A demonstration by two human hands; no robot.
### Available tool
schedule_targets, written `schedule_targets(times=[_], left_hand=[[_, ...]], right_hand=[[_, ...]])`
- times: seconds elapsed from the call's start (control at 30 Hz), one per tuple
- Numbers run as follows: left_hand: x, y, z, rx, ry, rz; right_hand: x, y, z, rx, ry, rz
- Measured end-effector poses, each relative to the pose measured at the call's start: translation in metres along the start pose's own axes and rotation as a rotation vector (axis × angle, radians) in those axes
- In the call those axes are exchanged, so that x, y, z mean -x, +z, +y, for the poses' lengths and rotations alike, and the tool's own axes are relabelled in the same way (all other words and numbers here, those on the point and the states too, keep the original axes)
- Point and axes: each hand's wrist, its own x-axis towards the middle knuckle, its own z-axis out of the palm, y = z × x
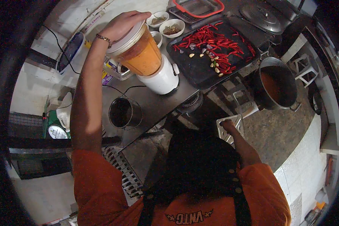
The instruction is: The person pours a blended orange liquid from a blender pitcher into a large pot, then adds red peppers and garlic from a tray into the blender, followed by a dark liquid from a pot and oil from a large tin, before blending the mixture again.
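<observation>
At nine o'clock sits a green-bodied dial scale. At twelve stands a small white bowl, with a red-rimmed tray beyond it. A domed metal lid rests toward half past one; a white plastic stool stands between two and three.

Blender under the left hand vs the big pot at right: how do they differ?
Cover: the blender has a white lid with the left hand resting on it; the pot is uncovered.
Look: the blender has a see-through jar on a white base; the pot is dark metal.
Shape: the blender is tall and narrow, the pot broad-mouthed.
Shared: both have orange-toned contents, the pot's darker and browner.
</observation>
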Motion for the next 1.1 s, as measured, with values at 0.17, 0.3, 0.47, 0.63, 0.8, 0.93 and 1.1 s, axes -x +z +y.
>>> schedule_targets(times=[0.17,0.3,0.47,0.63,0.8,0.93,1.1], left_hand=[[-0.002,0.001,0.007,0.011,0.015,-0.006],[0.0,0.003,0.01,0.049,-0.035,-0.01],[-0.001,0.002,0.004,0.044,-0.017,-0.004],[0.002,0.0,0.002,0.04,0.001,-0.002],[-0.005,0.001,0.005,0.022,-0.001,-0.008],[-0.002,0.002,0.004,0.024,-0.039,0.013],[-0.001,0.002,0.003,0.043,-0.028,0.009]], right_hand=[[-0.018,0.007,0.029,0.144,-0.158,0.035],[-0.021,0.012,0.034,0.131,-0.224,0.043],[-0.007,0.006,0.018,-0.087,-0.067,0.026],[0.001,0.004,0.007,-0.093,-0.003,0.005],[-0.028,0.014,0.043,0.124,-0.195,0.051],[-0.029,0.017,0.043,0.126,-0.252,0.04],[-0.02,0.012,0.031,0.217,-0.324,0.061]])
